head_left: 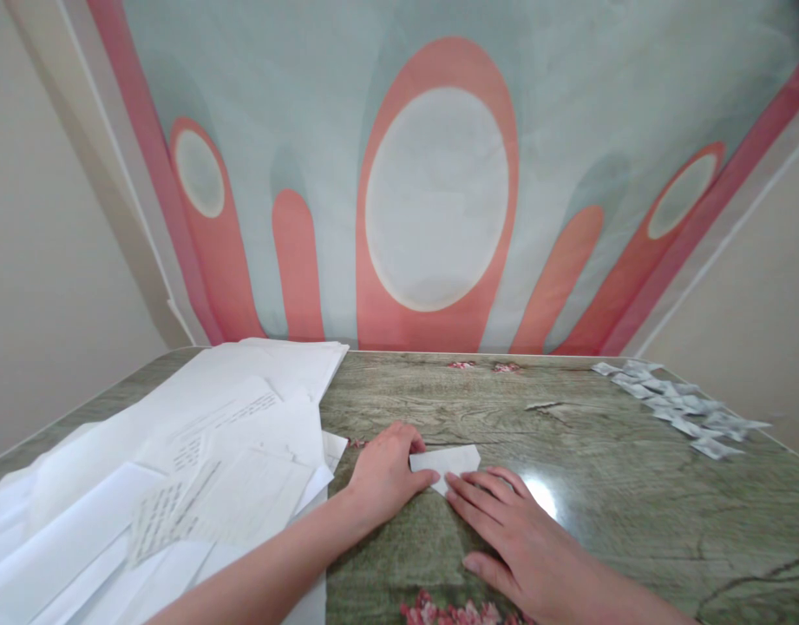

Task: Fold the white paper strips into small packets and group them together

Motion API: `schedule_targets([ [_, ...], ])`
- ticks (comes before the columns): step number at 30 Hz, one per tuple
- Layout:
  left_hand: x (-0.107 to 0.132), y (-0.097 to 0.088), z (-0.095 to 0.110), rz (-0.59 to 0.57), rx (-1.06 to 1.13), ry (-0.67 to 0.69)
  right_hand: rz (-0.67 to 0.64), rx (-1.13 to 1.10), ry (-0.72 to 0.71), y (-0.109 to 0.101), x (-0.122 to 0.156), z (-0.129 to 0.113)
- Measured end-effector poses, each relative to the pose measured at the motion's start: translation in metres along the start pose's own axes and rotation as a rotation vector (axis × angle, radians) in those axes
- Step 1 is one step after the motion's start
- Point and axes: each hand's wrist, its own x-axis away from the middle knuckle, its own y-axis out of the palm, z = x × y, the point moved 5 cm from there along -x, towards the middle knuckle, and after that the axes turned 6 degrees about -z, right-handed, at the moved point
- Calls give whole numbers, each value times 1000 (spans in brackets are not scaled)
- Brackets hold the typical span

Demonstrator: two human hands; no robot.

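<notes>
Small folded white paper [452, 458] lies flat on the green wood-grain tabletop [600, 486], about mid-table, between the two hands.

Left hand [383, 476] sits at the paper's 9 o'clock. Its fingers are close together and bent, with the tips pressing down on the paper's left end. Cannot tell whether the thumb is tucked beneath.

Right hand [520, 538] lies at the paper's 5 o'clock, palm down. Its fingers are stretched out and a little apart, and the foremost tips touch the paper's lower edge. Neither hand pinches the paper (both only press it to the table).

Surroundings:
- 9 o'clock from the hands: a loose heap of white sheets [230, 434], overlapping, some with printed lines, reaching the table's left edge. The left forearm crosses its near corner.
- 2 o'clock, well apart from the hands: a scatter of small folded paper pieces [678, 406] along the far right edge.
- 12 o'clock, behind the table: a backdrop [438, 200] in pale teal with pink arches and pale ovals.
- 6 o'clock, at the near edge: a pink flower print [451, 612] on the tabletop.
</notes>
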Motion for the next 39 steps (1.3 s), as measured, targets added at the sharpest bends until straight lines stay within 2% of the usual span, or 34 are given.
schedule_targets([
  [12,2,-4,9,24,-9,72,26,-2,-5,1,1,2],
  [24,3,1,14,-75,19,184,-13,-11,13,4,0,2],
  [31,5,6,14,-71,27,231,-4,-31,20,0,-1,1],
  [39,11,11,20,-58,-113,328,49,-15,10,-1,0,1],
])
